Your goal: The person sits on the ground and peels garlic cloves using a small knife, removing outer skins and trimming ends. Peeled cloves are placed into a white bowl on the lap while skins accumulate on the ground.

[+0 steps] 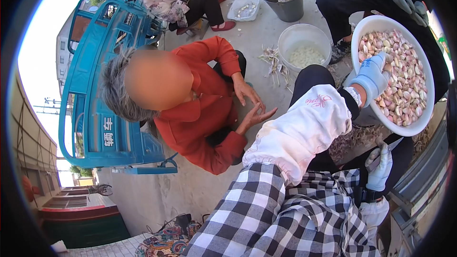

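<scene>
My left hand (371, 78), in a pale glove with blue print, reaches over the near rim of a white basin (358, 43). Its fingers dip among unpeeled garlic cloves (403, 89) that fill much of the basin. Whether those fingertips pinch a clove is hidden. Lower right, close to my lap, my right hand (380, 171) wears a white glove. It is closed around what looks like a small knife (395, 144), whose pale blade points away from the hand. Dry garlic skins (346, 146) lie between my legs, below the basin.
A white bucket (304, 32) holds peeled cloves in liquid. Beyond it stand a black bucket (282, 1) and a clear plastic tray (244, 9). A person in red (200, 107) sits left, before a blue cargo tricycle (103, 103). Two others sit farther off. Garlic stalks (276, 65) litter the concrete.
</scene>
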Action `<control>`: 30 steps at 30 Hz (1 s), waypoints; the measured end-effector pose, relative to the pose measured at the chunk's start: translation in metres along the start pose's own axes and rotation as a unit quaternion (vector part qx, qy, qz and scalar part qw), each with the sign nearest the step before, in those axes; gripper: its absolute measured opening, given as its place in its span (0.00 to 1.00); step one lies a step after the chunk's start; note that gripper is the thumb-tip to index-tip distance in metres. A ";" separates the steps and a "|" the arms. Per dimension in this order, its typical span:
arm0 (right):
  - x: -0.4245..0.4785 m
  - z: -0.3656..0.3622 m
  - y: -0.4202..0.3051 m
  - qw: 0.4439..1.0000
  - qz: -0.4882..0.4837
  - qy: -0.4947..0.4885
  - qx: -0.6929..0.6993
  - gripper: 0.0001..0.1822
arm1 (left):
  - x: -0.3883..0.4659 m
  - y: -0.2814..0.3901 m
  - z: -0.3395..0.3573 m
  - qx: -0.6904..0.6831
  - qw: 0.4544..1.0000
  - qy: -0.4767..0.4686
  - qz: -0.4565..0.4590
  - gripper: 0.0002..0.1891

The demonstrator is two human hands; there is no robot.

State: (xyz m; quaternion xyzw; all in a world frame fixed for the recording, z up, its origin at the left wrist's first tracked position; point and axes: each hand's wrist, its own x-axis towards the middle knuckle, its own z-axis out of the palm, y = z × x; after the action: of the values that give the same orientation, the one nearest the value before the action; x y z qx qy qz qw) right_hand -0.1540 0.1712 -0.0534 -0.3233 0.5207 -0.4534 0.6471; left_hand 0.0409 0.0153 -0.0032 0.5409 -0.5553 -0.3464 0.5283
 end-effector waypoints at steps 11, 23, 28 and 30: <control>-0.002 0.002 -0.012 0.996 -0.079 0.047 0.011 0.29 | -0.149 0.046 -0.032 -0.013 0.934 -0.338 -0.117 0.10; 0.004 0.001 -0.023 0.988 -0.147 -0.001 0.046 0.37 | -0.133 0.065 -0.127 0.056 0.990 -0.120 0.050 0.20; -0.005 0.023 -0.029 0.979 -0.176 -0.009 0.101 0.38 | -0.155 0.025 -0.051 -0.173 0.947 -0.169 -0.212 0.17; -0.010 0.032 -0.023 0.983 -0.180 -0.014 0.046 0.37 | -0.162 0.017 -0.029 -0.214 0.923 -0.174 -0.266 0.17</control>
State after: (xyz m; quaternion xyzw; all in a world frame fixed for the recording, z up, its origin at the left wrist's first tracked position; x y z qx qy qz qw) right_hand -0.1289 0.1703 -0.0209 -0.3879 0.4240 -0.5813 0.5761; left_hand 0.0420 0.1807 -0.0159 0.4739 -0.3868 -0.6738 0.4145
